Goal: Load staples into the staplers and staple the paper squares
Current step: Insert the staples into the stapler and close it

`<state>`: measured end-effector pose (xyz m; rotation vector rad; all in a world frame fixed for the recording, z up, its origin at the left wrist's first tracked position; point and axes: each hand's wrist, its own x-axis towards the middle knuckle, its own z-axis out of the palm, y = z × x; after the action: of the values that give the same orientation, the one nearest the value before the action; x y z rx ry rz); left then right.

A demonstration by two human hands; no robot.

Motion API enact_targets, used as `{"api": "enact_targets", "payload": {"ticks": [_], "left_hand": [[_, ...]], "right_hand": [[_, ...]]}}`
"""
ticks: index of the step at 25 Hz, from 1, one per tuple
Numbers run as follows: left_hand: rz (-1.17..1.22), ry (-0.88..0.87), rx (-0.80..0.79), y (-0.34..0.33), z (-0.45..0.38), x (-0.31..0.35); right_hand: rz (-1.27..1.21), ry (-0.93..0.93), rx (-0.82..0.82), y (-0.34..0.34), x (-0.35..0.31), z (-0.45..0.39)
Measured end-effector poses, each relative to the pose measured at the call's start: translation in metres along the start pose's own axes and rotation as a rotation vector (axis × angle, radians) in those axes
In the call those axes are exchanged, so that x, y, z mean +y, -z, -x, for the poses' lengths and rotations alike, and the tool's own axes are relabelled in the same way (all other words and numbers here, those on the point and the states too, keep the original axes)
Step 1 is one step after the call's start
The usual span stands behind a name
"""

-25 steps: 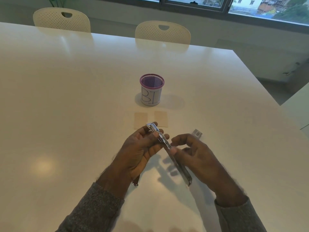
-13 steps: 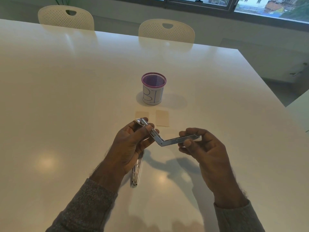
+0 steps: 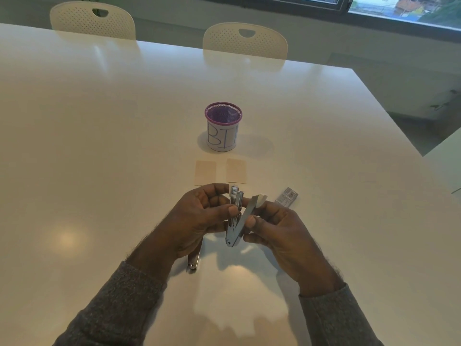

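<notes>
Both hands hold one silver stapler (image 3: 235, 221) above the table, its two arms forming a narrow V with the hinge pointing toward me. My left hand (image 3: 197, 221) pinches the staple channel arm; my right hand (image 3: 277, 228) grips the top arm. A second silver stapler (image 3: 194, 258) lies on the table, mostly hidden under my left hand. Two beige paper squares (image 3: 205, 172) (image 3: 236, 170) lie side by side just beyond my hands. A small grey staple box (image 3: 287, 196) rests to the right of my right hand.
A purple mesh cup with a white label (image 3: 222, 127) stands beyond the paper squares. The white table (image 3: 99, 146) stretches far to the left and back; its right edge runs diagonally. Two white chairs (image 3: 245, 41) stand at the far side.
The stapler was spread wide open half a second ago; my right hand has swung its arm in toward the left, narrowing it to a V.
</notes>
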<state>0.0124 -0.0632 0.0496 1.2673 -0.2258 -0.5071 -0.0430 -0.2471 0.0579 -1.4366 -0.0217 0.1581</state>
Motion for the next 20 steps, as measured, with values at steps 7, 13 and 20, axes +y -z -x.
{"api": "enact_targets", "payload": {"ticks": [7,13,20], "left_hand": [[-0.203,-0.083,0.072,-0.0045,0.0000,-0.0025],[-0.282,-0.136,0.103,-0.0054,0.0005,0.0037],[-0.432,-0.100,0.084,-0.0093,0.0047,0.0062]], "right_hand": [[0.053,-0.016,-0.034,0.0033,-0.0009,-0.0006],[0.163,0.071,0.112,-0.0031,-0.0007,-0.0021],[0.290,0.051,0.181,-0.0033,0.0049,-0.0001]]}}
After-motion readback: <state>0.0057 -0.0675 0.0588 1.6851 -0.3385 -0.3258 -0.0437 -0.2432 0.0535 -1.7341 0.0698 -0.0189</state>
